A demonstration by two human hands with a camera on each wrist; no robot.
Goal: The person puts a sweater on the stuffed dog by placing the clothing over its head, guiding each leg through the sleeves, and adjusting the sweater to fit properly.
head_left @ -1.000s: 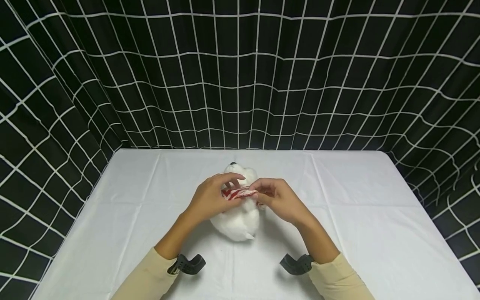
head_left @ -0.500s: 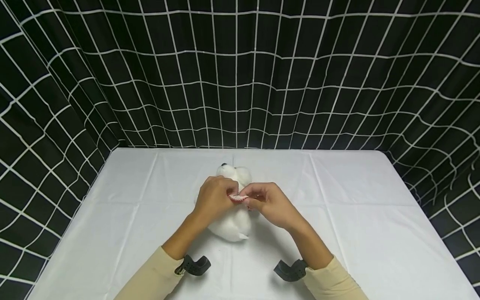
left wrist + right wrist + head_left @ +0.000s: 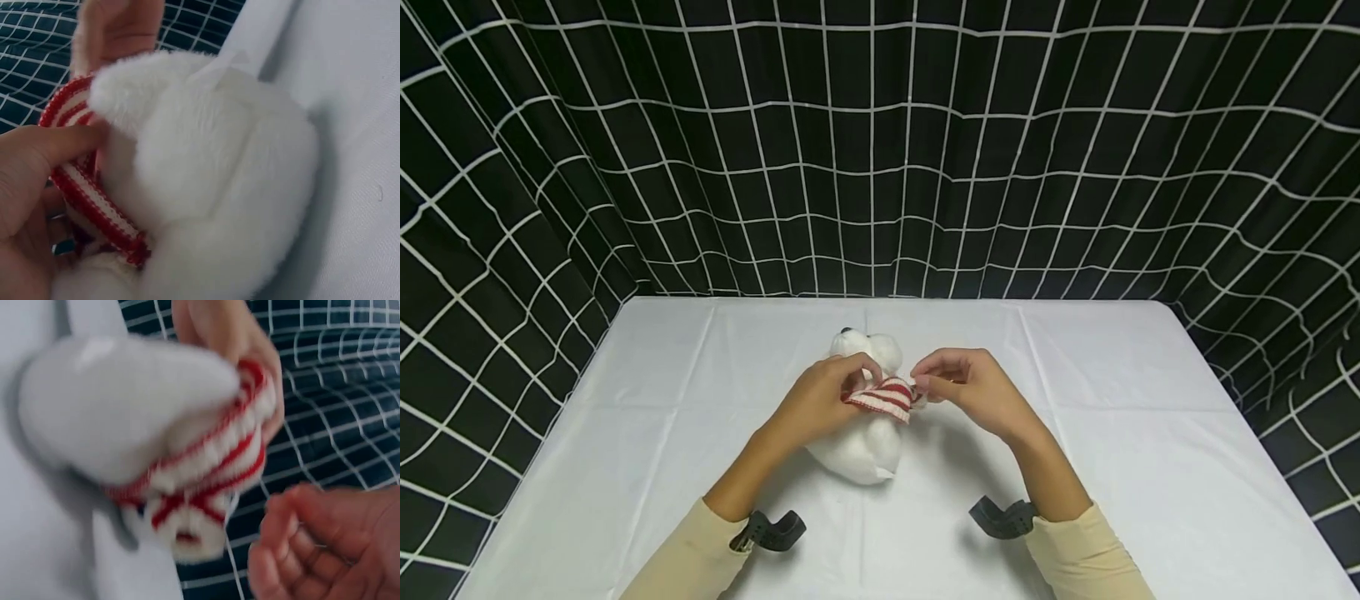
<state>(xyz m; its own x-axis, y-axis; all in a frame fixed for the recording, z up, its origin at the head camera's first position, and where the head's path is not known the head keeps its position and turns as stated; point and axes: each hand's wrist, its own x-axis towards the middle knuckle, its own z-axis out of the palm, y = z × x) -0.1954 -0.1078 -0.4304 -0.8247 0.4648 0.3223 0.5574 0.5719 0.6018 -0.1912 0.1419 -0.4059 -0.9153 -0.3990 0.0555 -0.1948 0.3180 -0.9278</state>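
- Note as backdrop a black curtain (image 3: 895,200) with white grid lines, loosely folded at far side and both flanks.
- See in front a tabletop (image 3: 1112,358) under white cloth, creased from folding.
- Find mid-tabletop a white plush toy (image 3: 853,458), lying down, partly hidden by the left grip (image 3: 812,398).
- Left grip: curled about one edge of the striped knit (image 3: 887,400), fingers more arched than half a second ago.
- Right grip (image 3: 981,392): now drawn off to the right, just beside the knit; fingers loosely bent, thumb apart, nothing held in right wrist view.
- Striped knit: across the toy, below the head; now spread broad, against a narrow two-handed bunch half a second ago. Judge as let go on the right, held only on the left, handling unfinished.
- Smallest: black nose (image 3: 847,331), toward the curtain.
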